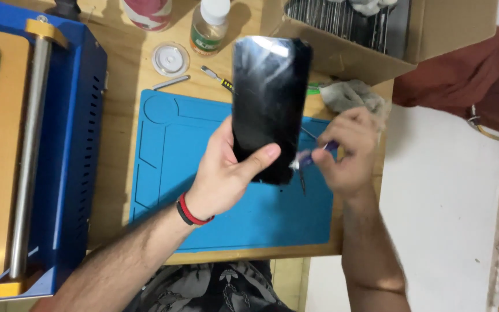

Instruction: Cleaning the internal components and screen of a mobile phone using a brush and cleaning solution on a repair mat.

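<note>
Wooden bench (123, 104) under blue mat (180, 162)

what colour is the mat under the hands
Blue work mat, seen in the head view.

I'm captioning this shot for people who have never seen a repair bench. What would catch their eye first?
First the glossy black phone screen, held up at centre in the left hand above the blue work mat. Next, the right hand beside it, holding a small purple-handled tool at the screen's lower edge. Then the big blue machine with its steel roller along the left.
</note>
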